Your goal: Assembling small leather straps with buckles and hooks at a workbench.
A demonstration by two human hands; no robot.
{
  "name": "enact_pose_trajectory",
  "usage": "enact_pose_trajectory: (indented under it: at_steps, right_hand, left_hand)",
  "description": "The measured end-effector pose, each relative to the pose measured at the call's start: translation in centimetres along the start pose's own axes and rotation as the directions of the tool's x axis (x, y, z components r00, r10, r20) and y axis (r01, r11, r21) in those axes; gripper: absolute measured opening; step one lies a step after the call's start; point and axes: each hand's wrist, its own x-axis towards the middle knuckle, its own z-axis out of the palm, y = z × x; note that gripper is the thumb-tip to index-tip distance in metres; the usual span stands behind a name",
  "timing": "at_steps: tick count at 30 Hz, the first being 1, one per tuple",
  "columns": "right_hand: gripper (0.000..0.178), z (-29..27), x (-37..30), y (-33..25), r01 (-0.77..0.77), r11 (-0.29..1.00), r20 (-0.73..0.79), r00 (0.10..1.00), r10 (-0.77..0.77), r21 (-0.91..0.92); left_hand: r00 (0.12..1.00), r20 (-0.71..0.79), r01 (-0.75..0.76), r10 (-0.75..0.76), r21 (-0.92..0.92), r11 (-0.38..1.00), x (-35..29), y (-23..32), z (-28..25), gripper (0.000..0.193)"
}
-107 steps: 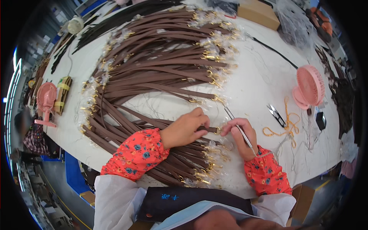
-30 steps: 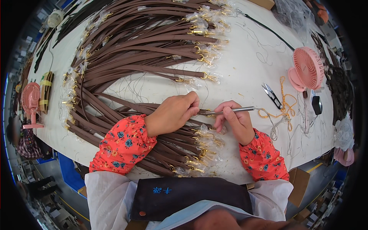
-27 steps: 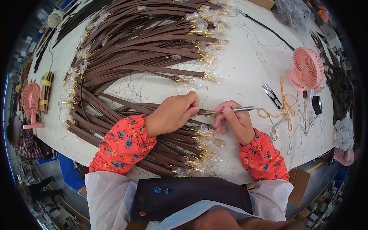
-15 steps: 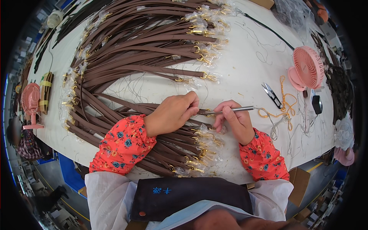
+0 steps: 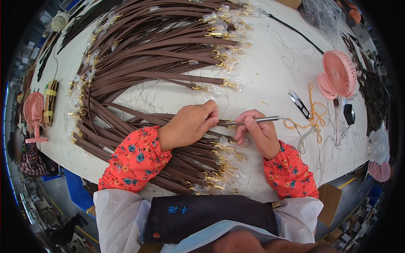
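Note:
My left hand [image 5: 187, 125] is closed with thumb and bent fingers on a brown strap [image 5: 221, 122], most of which the hand hides. In my right hand [image 5: 260, 137] is a slim silver pen-shaped tool [image 5: 268, 119] with a grey cord [image 5: 297, 131] leaving its rear end. The tool's thin front end points left and meets the strap end just beside my left fingertips; whether it touches is too small to tell. Under and below my left forearm lies a bundle of brown straps [image 5: 177, 166] with gold clasps [image 5: 223, 168] partly wrapped in clear plastic.
A larger pile of brown straps [image 5: 160, 52] covers the table's far left and middle. Right of my hands lie black-handled thread snips [image 5: 299, 105] and a yellow twisted cord [image 5: 312, 114]. Pink fans stand at the right [image 5: 338, 74] and left [image 5: 33, 110]. Loose threads [image 5: 289, 59] litter the white tabletop.

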Motion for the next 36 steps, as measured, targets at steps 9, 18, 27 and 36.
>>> enact_pose_trajectory:
  at_steps: [9,18,27,36]
  right_hand:
    - [0.031,-0.1,0.0,0.0,0.018,1.0,0.0,1.0,-0.018,0.003]
    - [0.031,-0.2,-0.1,0.0,0.053,0.998,-0.036,0.998,-0.052,0.026]
    - [0.031,-0.1,0.1,0.1,0.018,0.999,-0.003,1.0,-0.018,0.037]
    - [0.032,-0.1,0.1,0.2,0.028,0.999,0.004,1.0,-0.028,0.021]
  left_hand:
    - [0.997,-0.02,0.073,-0.075,-0.064,0.995,0.0,-0.2,0.2,0.013]
    - [0.998,-0.028,-0.052,0.058,0.157,0.986,0.1,-0.1,0.9,0.013]
    - [0.999,0.042,0.019,-0.017,-0.047,0.999,0.1,-0.1,-0.7,0.007]
    - [0.994,0.111,0.026,-0.016,-0.091,0.996,0.0,-0.3,-0.9,0.007]
